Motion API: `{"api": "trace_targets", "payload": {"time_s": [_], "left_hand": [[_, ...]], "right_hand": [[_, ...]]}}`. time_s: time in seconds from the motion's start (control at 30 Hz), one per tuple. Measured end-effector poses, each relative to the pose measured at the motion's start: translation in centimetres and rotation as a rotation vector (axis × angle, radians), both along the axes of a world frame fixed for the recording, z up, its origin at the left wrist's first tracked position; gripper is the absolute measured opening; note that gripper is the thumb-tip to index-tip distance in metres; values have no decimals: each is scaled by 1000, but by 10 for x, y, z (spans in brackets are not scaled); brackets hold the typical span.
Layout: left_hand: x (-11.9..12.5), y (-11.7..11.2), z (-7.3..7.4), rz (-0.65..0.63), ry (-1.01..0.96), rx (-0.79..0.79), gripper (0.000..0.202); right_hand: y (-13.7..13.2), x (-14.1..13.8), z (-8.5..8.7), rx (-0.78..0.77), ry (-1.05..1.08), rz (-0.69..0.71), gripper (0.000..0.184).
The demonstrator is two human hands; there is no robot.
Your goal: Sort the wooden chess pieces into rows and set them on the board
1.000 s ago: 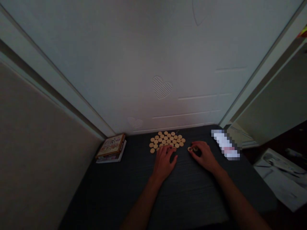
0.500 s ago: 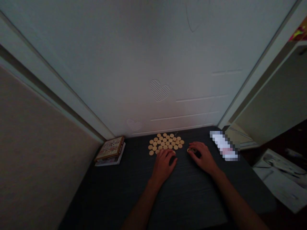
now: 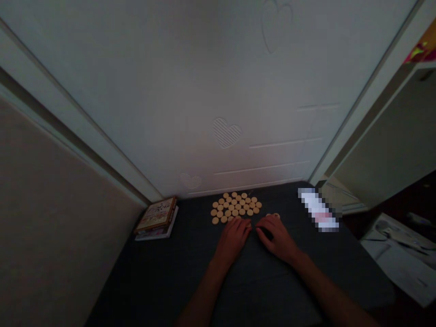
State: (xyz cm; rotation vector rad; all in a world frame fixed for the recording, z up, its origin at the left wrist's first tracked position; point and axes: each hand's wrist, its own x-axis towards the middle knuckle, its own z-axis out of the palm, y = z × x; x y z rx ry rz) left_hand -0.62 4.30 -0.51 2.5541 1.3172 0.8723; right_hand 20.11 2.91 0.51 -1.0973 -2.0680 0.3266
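A cluster of several round tan wooden discs lies flat on a dark table near the wall. My left hand rests palm down at the cluster's near edge, fingers curled over the closest discs. My right hand lies just to its right, fingers bent toward the left hand's fingertips. Two loose discs sit on the table just beyond the right hand. The room is dim, so whether either hand pinches a disc is unclear.
A flat box with a pictured lid lies at the table's back left. A blurred white object sits at the back right. A pale wall with heart patterns stands right behind the table. Papers lie lower right.
My right hand has moved left from the loose discs toward my left hand, leaving them uncovered. The left hand has barely shifted. The view tipped slightly down.
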Motion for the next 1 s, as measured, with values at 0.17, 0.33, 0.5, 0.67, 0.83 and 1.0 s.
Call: {"api": "trace_targets", "payload": {"time_s": [0.17,0.33,0.5,0.67,0.83,1.0], "left_hand": [[1,2,-3,27,-4,7,24],[1,-3,-1,-4,-137,-116,21],[3,-8,7,68,-406,-369,19],[6,-11,16,57,-574,-488,21],[9,-14,18,-22,-555,-585,21],[8,-13,19,-54,-567,-569,18]], "right_hand": [[1,-1,-4,-35,13,-22,14],[1,-2,-9,-52,37,-13,19],[-1,-2,-12,-77,57,-19,24],[-1,-4,-17,-95,87,16,36],[0,-5,-20,-99,100,19,35],[0,-7,-16,-95,109,26,28]]}}
